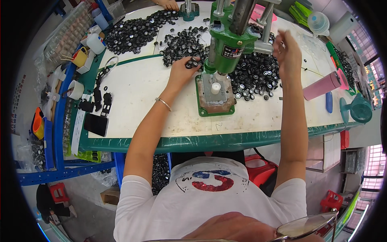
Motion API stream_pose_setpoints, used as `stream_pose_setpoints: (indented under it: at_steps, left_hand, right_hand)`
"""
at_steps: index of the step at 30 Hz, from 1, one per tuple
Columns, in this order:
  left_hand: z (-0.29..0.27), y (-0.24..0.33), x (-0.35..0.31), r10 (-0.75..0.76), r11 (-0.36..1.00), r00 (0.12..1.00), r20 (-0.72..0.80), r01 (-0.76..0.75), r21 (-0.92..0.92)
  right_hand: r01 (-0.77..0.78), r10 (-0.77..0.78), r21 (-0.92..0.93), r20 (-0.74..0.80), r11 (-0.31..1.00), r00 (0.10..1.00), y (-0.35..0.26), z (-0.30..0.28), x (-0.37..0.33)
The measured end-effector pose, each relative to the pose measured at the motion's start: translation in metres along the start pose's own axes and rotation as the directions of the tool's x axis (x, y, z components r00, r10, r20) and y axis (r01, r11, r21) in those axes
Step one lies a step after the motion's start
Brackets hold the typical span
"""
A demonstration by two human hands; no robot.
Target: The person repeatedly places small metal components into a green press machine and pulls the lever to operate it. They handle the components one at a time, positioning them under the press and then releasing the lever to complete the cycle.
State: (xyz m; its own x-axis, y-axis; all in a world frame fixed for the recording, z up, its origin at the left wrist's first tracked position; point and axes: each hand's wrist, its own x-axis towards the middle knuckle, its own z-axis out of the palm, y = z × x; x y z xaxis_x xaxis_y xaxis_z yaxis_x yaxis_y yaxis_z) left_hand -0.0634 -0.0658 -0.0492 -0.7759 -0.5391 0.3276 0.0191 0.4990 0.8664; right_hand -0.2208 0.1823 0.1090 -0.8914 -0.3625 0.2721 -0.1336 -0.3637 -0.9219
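In front of me stands a green hand press [227, 50]. A short white round peg [216, 88] stands on its base plate [204, 109]. My left hand [183, 72] is closed around a few small black wheels [192, 63], just left of the press column. My right hand [288, 54] is raised at the right end of the press's metal lever [263, 47], slightly blurred, fingers stretched out and apart; whether it touches the lever is hard to tell. Loose black wheels [258, 74] with silvery centres lie heaped behind and right of the press, and another heap [181, 46] lies behind my left hand.
More black wheels [129, 36] cover the far left. Another person's hand [168, 5] rests near a second press [188, 11]. A phone [96, 124] lies at the left edge. On the right are a pink bottle [322, 86], a blue object [329, 102] and a teal fan [360, 109].
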Motion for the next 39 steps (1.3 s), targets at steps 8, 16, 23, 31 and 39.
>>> stream_pose_setpoints:
  at_steps: [8,16,23,31,39]
  left_hand:
    - [-0.010,-0.010,0.005,0.047,0.996,0.989,-0.139,-0.036,0.085]
    - [-0.002,-0.020,-0.002,0.165,0.974,0.986,-0.031,-0.158,0.159]
    - [-0.003,-0.009,-0.004,-0.145,0.989,0.985,-0.093,0.143,-0.027]
    - [0.003,0.002,0.002,-0.061,0.990,0.998,0.009,0.059,0.131]
    - [-0.018,0.010,-0.015,-0.352,0.868,0.936,0.016,0.332,-0.368]
  right_hand:
    - [-0.151,0.229,-0.504,0.096,0.850,0.969,0.073,-0.072,-0.083]
    - [0.392,0.006,-0.848,0.422,0.356,0.907,0.093,-0.054,-0.124]
    - [0.324,0.041,-0.862,0.367,0.390,0.929,0.090,-0.051,-0.125]
    - [0.275,-0.022,-0.822,0.305,0.498,0.952,0.092,-0.046,-0.123]
    - [-0.098,0.225,-0.409,0.273,0.907,0.936,0.080,-0.013,-0.112]
